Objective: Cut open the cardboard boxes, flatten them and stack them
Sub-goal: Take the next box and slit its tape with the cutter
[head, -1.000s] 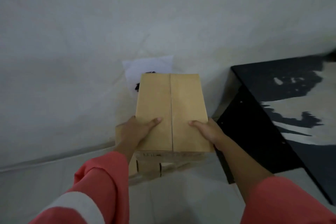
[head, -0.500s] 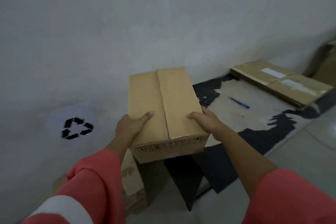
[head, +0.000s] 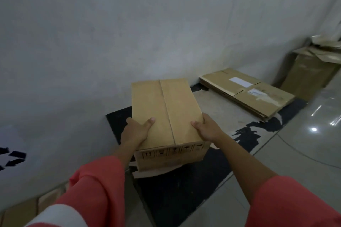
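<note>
A closed brown cardboard box [head: 164, 110] with a taped centre seam and printed handling symbols on its near side is held above the black mat [head: 177, 190]. My left hand [head: 136, 131] grips its near left edge, thumb on top. My right hand [head: 208, 128] grips its near right edge, thumb on top as well. A stack of flattened cardboard [head: 247, 92] with white labels lies on the floor by the wall to the right.
A white wall [head: 129, 33] rises close behind the box. A tall open cardboard box [head: 311, 73] stands in the far right corner. More cardboard [head: 20, 212] lies at the lower left. Glossy floor tiles [head: 304, 153] stretch to the right, crossed by a thin cable.
I have turned right with the box in both hands. The recycling sign slid off to the left, and the flattened stack and corner box came fully into view.
</note>
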